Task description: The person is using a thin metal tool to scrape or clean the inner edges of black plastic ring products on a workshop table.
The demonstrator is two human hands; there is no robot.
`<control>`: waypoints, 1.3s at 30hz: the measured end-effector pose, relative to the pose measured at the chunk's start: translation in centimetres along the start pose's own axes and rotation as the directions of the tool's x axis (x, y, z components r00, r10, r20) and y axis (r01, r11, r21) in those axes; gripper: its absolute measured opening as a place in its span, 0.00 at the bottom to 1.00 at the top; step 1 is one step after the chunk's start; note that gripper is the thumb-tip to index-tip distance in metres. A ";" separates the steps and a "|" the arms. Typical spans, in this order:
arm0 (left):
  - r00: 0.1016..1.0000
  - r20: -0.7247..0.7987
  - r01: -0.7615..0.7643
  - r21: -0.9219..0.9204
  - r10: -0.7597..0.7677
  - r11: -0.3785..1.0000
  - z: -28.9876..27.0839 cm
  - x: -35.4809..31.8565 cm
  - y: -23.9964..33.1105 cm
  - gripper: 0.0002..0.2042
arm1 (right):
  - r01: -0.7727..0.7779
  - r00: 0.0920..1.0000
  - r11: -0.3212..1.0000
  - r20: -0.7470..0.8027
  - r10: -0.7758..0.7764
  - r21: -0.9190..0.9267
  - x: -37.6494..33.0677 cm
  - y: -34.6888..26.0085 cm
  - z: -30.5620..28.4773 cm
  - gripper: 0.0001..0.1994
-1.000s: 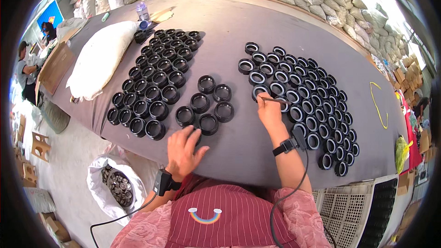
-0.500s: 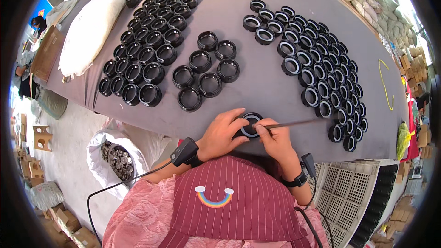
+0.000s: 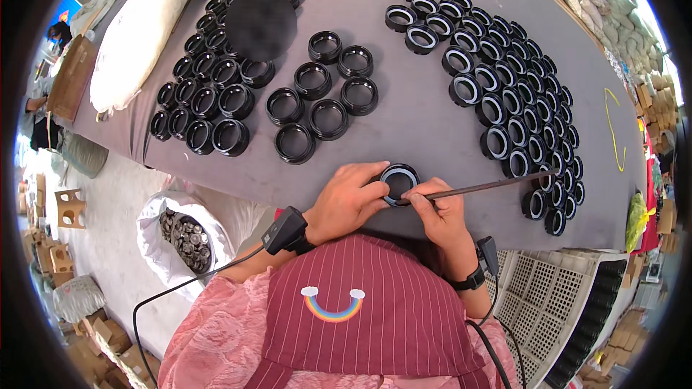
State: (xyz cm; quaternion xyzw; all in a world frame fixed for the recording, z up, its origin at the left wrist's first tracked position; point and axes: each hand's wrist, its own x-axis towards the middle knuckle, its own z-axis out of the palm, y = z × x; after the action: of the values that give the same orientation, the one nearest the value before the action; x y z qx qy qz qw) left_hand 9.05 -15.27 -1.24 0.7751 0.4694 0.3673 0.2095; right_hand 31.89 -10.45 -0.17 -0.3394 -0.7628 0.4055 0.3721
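Near the table's front edge, a black ring (image 3: 398, 168) with a pale inner band lies between my hands. The fingers and thumb of my left hand (image 3: 347, 198) grip its left side. My right hand (image 3: 441, 209) is closed on a thin dark stick (image 3: 494, 184), pinched near one end, which meets the ring's near rim. The stick's other end points right, over the banded rings. Beyond my left hand stand several loose black rings (image 3: 329, 119) without a pale band.
Rows of black rings (image 3: 236, 102) cover the left, partly hidden by a dark round patch. Banded black rings (image 3: 491, 109) crowd the right. A white sack (image 3: 140, 47) lies far left. Below the table are an open sack of metal pieces (image 3: 155, 245) and pale plastic crates (image 3: 533, 302).
The view has shifted slightly. The stick has swung to a steeper slant, its far end higher and farther right. Both hands keep their hold. A dark round patch now covers some left rings.
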 end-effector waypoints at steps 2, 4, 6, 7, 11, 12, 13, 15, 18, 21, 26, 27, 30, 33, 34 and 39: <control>1.000 0.012 -0.005 0.006 0.005 1.000 0.0 0.0 -0.2 0.15 | 0.013 1.000 1.000 0.006 -0.013 -0.012 0.2 -0.1 0.1 0.04; 1.000 0.015 0.012 -0.016 -0.011 1.000 0.0 0.0 -0.4 0.20 | 0.049 0.998 0.998 0.045 -0.048 -0.026 0.3 -0.4 0.1 0.03; 0.998 -0.010 0.054 -0.051 -0.054 0.997 0.2 0.2 0.0 0.23 | 0.076 0.997 0.995 0.033 -0.074 -0.070 0.4 -0.5 0.4 0.04; 0.995 -0.034 0.095 -0.083 -0.098 0.992 0.4 0.4 0.2 0.25 | 0.104 0.995 0.988 0.020 -0.103 -0.112 0.4 -0.6 0.6 0.05; 0.999 -0.028 0.040 -0.011 -0.041 0.999 0.8 0.3 -0.1 0.26 | 0.153 0.988 0.970 -0.004 -0.157 -0.187 0.7 -1.1 1.2 0.05; 0.999 -0.037 0.015 0.010 -0.015 1.000 1.0 0.1 -0.4 0.25 | 0.176 0.982 0.959 -0.021 -0.186 -0.221 0.8 -1.2 1.4 0.06; 0.999 -0.046 -0.010 0.031 0.011 0.999 1.1 -0.1 -0.5 0.24 | 0.199 0.976 0.947 -0.036 -0.215 -0.254 0.9 -1.3 1.5 0.06; 0.998 -0.062 -0.018 0.025 0.019 1.000 1.0 0.0 -0.4 0.22 | 0.221 0.969 0.924 -0.035 -0.243 -0.313 1.4 -1.4 1.6 0.06; 0.998 -0.061 -0.030 0.044 0.033 0.999 0.7 0.2 0.1 0.19 | 0.253 0.959 0.905 -0.034 -0.281 -0.343 1.6 -0.9 1.6 0.05; 0.999 -0.033 -0.025 0.058 0.026 0.998 0.7 0.1 0.1 0.16 | 0.264 0.953 0.913 -0.063 -0.297 -0.310 1.8 -0.3 1.9 0.04; 1.000 -0.020 -0.008 0.029 0.009 1.000 0.6 0.3 0.5 0.15 | 0.202 0.971 0.939 -0.072 -0.230 -0.279 2.1 -0.4 1.3 0.02; 1.000 -0.023 -0.007 0.033 0.008 0.999 0.6 0.2 0.5 0.15 | 0.205 0.974 0.929 -0.027 -0.224 -0.309 2.3 -0.7 1.0 0.02; 0.999 -0.041 -0.017 0.050 0.019 0.999 0.7 0.2 0.5 0.15 | 0.169 0.986 0.923 0.053 -0.160 -0.345 2.2 -2.2 -0.2 0.04; 0.999 -0.048 -0.015 0.046 0.018 0.999 0.9 0.0 0.6 0.15 | 0.154 0.985 0.928 0.133 -0.115 -0.338 2.2 -3.0 -1.3 0.04; 0.999 -0.041 -0.002 0.029 0.004 1.000 0.9 -0.1 0.6 0.15 | 0.179 0.976 0.931 0.178 -0.127 -0.319 2.1 -3.0 -1.6 0.04; 0.999 -0.049 -0.002 0.031 0.003 1.000 0.9 0.1 0.5 0.15 | 0.191 0.970 0.965 0.188 -0.157 -0.179 1.7 -1.6 -1.6 0.03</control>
State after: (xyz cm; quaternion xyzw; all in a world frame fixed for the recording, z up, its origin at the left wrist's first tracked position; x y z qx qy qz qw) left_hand 10.09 -15.35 -1.46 0.7697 0.4790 0.3791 0.1854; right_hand 32.09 -9.18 2.31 -0.2694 -0.8551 0.3220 0.3041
